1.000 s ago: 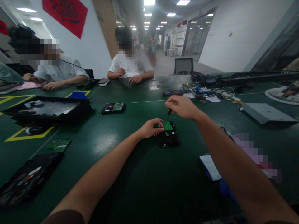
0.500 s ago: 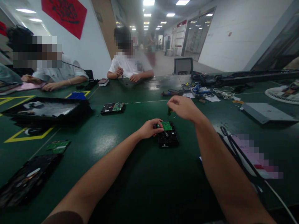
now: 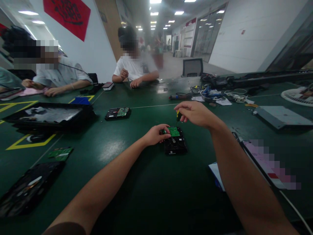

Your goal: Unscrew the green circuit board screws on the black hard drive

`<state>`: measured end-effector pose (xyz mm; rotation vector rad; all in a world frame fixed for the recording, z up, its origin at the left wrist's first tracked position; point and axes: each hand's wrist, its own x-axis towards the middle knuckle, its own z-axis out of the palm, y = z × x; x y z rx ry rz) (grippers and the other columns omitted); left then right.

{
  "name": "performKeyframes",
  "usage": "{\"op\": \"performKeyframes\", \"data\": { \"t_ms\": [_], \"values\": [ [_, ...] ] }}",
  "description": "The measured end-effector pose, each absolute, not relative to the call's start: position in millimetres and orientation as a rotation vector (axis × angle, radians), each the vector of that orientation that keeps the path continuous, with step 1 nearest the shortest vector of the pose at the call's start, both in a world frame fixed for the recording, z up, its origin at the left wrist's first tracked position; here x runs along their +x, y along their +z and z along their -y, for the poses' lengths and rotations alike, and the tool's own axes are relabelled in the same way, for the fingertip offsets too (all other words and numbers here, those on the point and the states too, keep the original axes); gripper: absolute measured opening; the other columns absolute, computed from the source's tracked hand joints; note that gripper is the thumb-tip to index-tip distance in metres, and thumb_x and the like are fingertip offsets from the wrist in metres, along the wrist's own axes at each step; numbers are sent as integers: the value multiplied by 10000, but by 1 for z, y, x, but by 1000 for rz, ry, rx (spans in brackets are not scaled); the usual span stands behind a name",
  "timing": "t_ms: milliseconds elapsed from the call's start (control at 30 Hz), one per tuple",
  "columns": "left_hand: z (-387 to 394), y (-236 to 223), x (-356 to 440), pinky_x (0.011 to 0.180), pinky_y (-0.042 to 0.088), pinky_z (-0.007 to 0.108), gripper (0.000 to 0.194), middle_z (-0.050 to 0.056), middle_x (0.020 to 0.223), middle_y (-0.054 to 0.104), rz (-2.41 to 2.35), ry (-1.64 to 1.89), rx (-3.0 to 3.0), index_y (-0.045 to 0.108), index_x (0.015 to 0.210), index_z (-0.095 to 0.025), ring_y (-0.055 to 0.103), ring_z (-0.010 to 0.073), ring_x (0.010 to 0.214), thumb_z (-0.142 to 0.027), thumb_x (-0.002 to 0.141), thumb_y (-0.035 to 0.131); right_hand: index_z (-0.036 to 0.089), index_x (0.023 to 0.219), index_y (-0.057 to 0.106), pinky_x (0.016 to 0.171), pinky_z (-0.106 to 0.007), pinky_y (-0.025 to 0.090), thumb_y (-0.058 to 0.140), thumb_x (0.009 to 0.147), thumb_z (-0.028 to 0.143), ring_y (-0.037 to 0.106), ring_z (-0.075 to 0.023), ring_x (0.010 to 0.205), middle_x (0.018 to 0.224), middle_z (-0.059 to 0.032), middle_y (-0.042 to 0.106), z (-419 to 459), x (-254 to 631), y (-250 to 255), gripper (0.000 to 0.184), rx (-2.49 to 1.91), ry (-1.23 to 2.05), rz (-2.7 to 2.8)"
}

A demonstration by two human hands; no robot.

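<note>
On the green table in front of me lies a black hard drive [image 3: 175, 146] with a green circuit board [image 3: 174, 131] on its far half. My left hand [image 3: 157, 134] grips the drive's left side, thumb and fingers closed on its edge. Above the far edge of the board, my right hand [image 3: 193, 112] is closed on the yellow and black handle of a screwdriver [image 3: 179, 115], held upright. Its thin shaft points down at the board; whether the tip touches a screw is too small to tell.
A second hard drive [image 3: 117, 113] lies farther left. A black tray [image 3: 49, 114], a loose circuit board [image 3: 60, 152] and an opened drive casing [image 3: 31, 186] are at left. To the right are cables [image 3: 211, 93] and a metal box [image 3: 285, 116]. Two people sit opposite.
My right hand has turned slightly with the screwdriver, so more of its yellow handle shows. My left hand stays on the drive. A person opposite has moved one hand a little left.
</note>
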<state>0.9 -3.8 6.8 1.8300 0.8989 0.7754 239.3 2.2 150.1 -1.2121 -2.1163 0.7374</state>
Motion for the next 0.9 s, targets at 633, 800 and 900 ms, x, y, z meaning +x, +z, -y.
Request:
{"op": "performKeyframes", "data": {
  "t_ms": [633,800,900],
  "values": [
    [2,4,0,493,527,200,241,165,1533,511,-902,778,1855,657,1028,-145,605,28,602,-328,908,760,201,1129,791,619,-310,526,604,973,383,674,-177,651,807,-61,765,-8,240,146,304,-1187,758,2072],
    [2,6,1,505,532,202,226,168,1542,503,-901,770,1834,657,1017,-143,607,27,609,-311,907,762,212,999,809,624,-302,514,658,942,431,666,-169,696,925,-67,785,-7,240,146,272,-1152,694,2091],
    [3,7,2,508,533,204,219,171,1545,499,-899,770,1812,657,1009,-138,609,28,612,-300,906,763,205,997,796,612,-299,517,653,942,445,667,-166,675,889,-67,779,-8,240,144,285,-1154,720,2081]
  ]
}}
